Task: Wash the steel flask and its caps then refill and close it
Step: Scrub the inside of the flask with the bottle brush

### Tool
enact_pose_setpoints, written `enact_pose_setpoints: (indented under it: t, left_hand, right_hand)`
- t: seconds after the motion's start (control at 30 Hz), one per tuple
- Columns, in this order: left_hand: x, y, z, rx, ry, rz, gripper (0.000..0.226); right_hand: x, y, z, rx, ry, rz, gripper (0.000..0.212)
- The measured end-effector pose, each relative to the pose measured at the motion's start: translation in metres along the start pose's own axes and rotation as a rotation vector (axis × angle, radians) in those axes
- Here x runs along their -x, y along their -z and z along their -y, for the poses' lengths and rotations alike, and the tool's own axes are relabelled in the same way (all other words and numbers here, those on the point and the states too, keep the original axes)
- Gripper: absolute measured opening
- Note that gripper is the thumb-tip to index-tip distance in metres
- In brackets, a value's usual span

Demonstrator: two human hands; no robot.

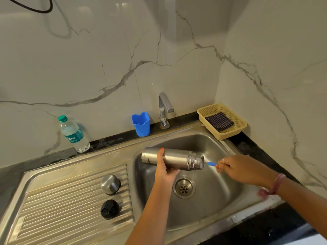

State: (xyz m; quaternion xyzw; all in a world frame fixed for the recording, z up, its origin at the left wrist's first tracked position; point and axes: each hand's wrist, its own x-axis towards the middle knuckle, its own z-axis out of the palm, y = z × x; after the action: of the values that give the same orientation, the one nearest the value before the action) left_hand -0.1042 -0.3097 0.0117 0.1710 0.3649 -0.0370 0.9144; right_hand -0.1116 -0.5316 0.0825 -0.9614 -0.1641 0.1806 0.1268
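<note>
Head view was taken looking down at a steel sink [208,216]. The steel flask [174,158] was held on its side above the basin, uncapped mouth turned to the right, gripped around its body by the left hand [165,171]. A blue brush handle [211,163] was pinched by the fingers of the right hand [242,169], its other end just at the flask's mouth; what lay inside the flask could not be told. On the ribbed drainboard [62,207] the steel cap [110,184] was set mouth down, and the black cap [109,209] was placed just in front of it. On the tabletop behind, a plastic water bottle [74,134] with a green lid, a blue holder [141,123] and a tap [164,110] were seen. A folded checked cloth [219,121] was kept in a yellow basket [203,112]
</note>
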Motion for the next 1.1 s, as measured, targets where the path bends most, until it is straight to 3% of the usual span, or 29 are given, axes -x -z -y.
enact_pose_setpoints:
  t: [0.17,0.37,0.53,0.6,0.7,0.77,0.87,1.0,1.1]
  left_hand:
    - [-0.008,0.002,-0.001,-0.011,-0.018,-0.043,0.073]
    - [-0.014,0.015,-0.013,0.016,-0.041,-0.045,0.07]
    - [-0.008,0.015,-0.009,0.03,-0.026,-0.002,0.069]
    - [-0.008,0.012,-0.006,0.021,-0.015,-0.004,0.07]
    - [-0.009,0.011,-0.007,0.043,-0.036,-0.022,0.081]
    - [-0.011,0.014,-0.011,0.068,-0.051,-0.028,0.084]
    - [-0.011,0.016,-0.009,0.064,-0.05,-0.03,0.069]
    - [-0.007,0.012,0.001,-0.03,-0.083,-0.019,0.05]
    - [-0.009,0.012,-0.003,-0.053,-0.089,-0.007,0.051]
  right_hand:
    - [-0.007,-0.02,0.024,0.391,0.096,-0.161,0.034]
    - [-0.002,0.008,0.01,-0.112,-0.043,0.133,0.031]
    - [-0.014,0.005,0.017,-0.236,-0.087,0.201,0.031]
    - [-0.018,-0.013,0.03,-0.112,-0.043,0.085,0.034]
    - [-0.008,-0.024,0.034,0.317,0.124,-0.116,0.038]
    - [-0.001,-0.02,0.024,0.393,0.196,-0.164,0.043]
    - [0.0,-0.016,0.012,0.415,0.183,-0.197,0.043]
    - [-0.013,-0.023,0.02,-0.052,-0.057,-0.02,0.032]
    - [-0.012,-0.019,0.03,-0.313,-0.137,0.158,0.031]
